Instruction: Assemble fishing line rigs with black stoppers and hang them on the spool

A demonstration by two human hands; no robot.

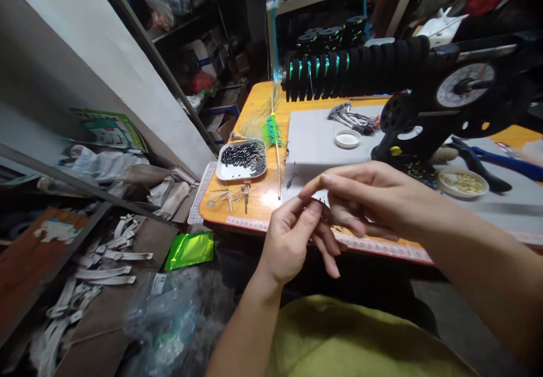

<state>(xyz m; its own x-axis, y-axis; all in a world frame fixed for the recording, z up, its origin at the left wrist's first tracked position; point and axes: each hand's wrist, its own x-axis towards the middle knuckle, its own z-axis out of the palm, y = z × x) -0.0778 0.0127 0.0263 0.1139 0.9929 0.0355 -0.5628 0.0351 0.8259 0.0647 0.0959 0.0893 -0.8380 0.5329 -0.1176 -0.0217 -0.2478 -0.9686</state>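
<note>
Over the table's front edge my two hands meet. My left hand (294, 232) is pinched, thumb pressed against the index finger, the other fingers loosely bent. My right hand (360, 196) reaches in from the right, its thumb and index finger closed together just above the left fingertips. Anything between the fingertips is too small to make out. Left of the hands, a white tray (227, 172) carries small black cylindrical pieces (240, 154) and fine metal bits. Beside it, a bright green bristly bundle (271, 131) sits on a thin stick (279, 170).
A grey board (307, 133) covers part of the yellow table (258, 99). Behind stands a machine with a ribbed black roller (356, 68) wound with shiny line. A small white dish (348, 139), a dish of gold-coloured pieces (463, 183) and blue-handled pliers (509, 163) lie rightward.
</note>
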